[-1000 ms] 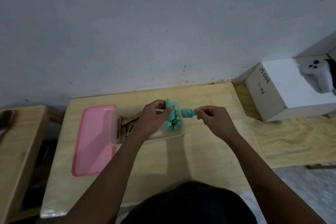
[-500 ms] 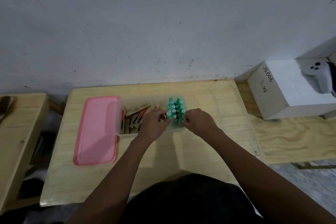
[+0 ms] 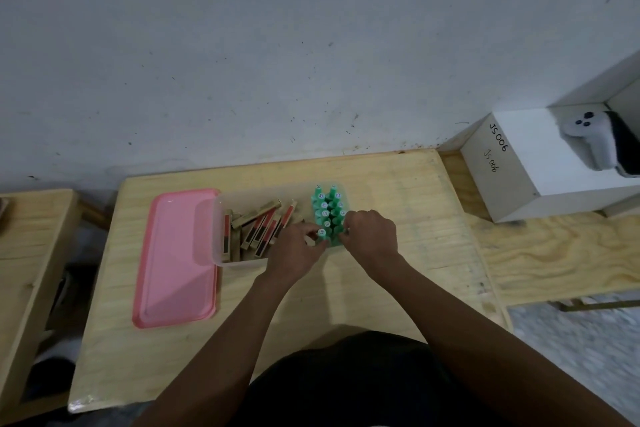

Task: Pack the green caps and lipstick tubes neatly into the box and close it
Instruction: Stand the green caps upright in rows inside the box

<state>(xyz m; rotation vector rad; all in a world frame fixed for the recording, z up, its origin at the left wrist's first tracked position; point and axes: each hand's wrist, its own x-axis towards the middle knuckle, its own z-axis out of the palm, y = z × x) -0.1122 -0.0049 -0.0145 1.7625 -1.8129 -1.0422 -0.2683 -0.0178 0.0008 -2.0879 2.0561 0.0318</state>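
Treat packing as nearly done: green plastic caps (image 3: 327,208) in upright rows at the right end of the clear plastic box (image 3: 217,236), tan-and-red lipstick tubes (image 3: 263,229) jumbled alongside, left grip (image 3: 298,246) pinching the nearest cap, right grip (image 3: 372,239) curled against the rows, hold undeterminable, flat pink plastic lid (image 3: 173,260) still to fit.

**A:** Is anything showing that you are able to read?

**B:** At your two o'clock, the white box (image 3: 519,166) is carrying "JS006" in dark marker near its left edge. A smaller, fainter "Js 006" is sitting just beside it.

**A:** Are you making out anything on the green caps (image 3: 327,210)?

**B:** At your twelve o'clock they are wearing small round stickers on their tops, but the print is blurring too much for you to read.
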